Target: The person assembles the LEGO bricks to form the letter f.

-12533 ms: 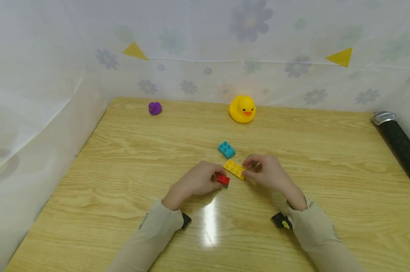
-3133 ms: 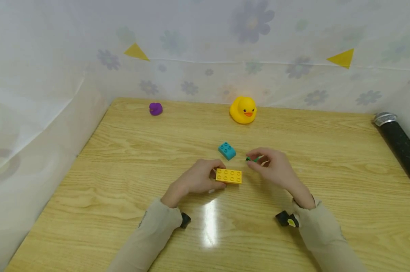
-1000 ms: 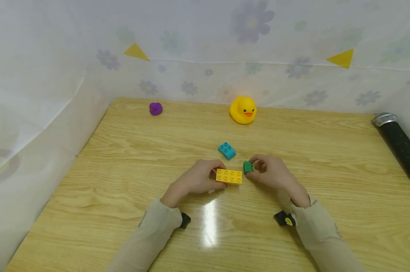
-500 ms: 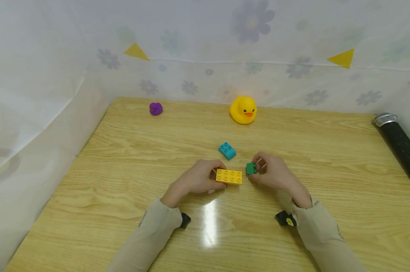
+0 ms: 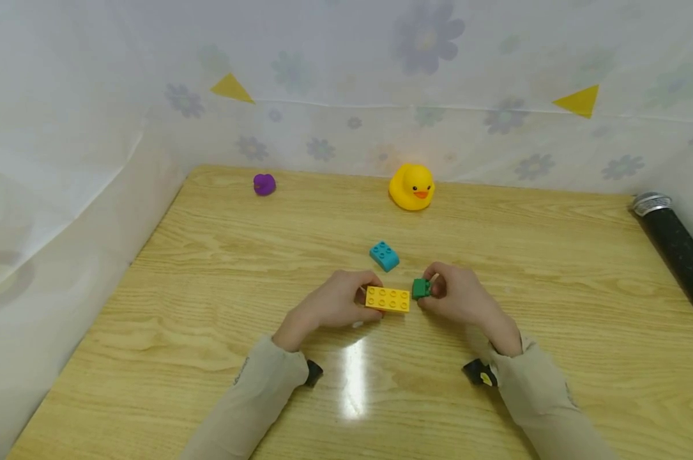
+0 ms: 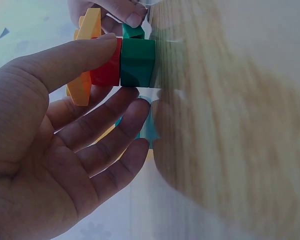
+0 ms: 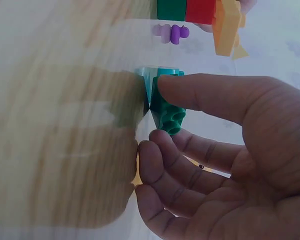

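My left hand [image 5: 337, 299] grips a stack of toy bricks. In the left wrist view, its green brick [image 6: 138, 64] is nearest the table, a red brick [image 6: 106, 70] is in the middle, and a long yellow brick [image 5: 387, 299] with several studs is on top. The thumb lies against the red brick. To the right of the stack, my right hand [image 5: 458, 294] pinches a separate green brick [image 5: 421, 289] between thumb and fingers. This brick is tipped on its side, studs toward the right hand, with a small gap to the yellow brick.
A teal brick [image 5: 384, 256] with a curved end lies just beyond both hands. Toward the back edge stand a yellow rubber duck [image 5: 411, 187] and a small purple duck [image 5: 264, 184]. A black microphone [image 5: 676, 252] lies at the right side of the wooden table [image 5: 220, 287].
Since the oldest frame, the yellow brick has gone onto the red one in my left hand. My right hand has picked up and turned the green brick, now slightly nearer the stack.
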Action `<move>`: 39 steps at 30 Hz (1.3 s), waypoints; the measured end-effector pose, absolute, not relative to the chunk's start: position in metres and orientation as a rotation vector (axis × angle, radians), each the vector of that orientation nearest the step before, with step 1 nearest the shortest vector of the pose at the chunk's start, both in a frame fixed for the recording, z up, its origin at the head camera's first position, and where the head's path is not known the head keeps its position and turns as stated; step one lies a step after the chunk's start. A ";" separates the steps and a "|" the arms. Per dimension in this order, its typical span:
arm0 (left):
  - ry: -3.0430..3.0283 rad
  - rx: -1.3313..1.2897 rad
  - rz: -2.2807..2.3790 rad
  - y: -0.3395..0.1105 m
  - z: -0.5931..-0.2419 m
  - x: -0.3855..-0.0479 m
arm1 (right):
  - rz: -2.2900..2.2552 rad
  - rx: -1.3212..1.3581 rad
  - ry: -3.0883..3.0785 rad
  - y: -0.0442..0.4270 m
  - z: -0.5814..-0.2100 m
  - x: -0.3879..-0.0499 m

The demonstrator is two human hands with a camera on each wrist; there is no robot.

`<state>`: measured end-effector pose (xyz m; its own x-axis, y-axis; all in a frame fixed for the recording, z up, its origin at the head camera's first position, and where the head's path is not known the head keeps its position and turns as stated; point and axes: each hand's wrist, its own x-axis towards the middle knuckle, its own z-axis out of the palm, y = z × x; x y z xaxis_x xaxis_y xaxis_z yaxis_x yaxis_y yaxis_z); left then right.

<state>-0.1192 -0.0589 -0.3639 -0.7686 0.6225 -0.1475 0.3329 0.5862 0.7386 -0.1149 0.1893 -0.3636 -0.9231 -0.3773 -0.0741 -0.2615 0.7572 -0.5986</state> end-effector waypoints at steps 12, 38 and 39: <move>2.443 0.787 0.991 -0.059 -0.362 -0.119 | -0.801 -0.415 2.768 0.191 -0.352 -0.112; 2.455 0.795 0.978 -0.058 -0.362 -0.119 | -0.808 -0.424 2.725 0.191 -0.352 -0.112; 2.455 0.791 0.974 -0.058 -0.362 -0.119 | -0.818 -0.425 2.729 0.191 -0.352 -0.112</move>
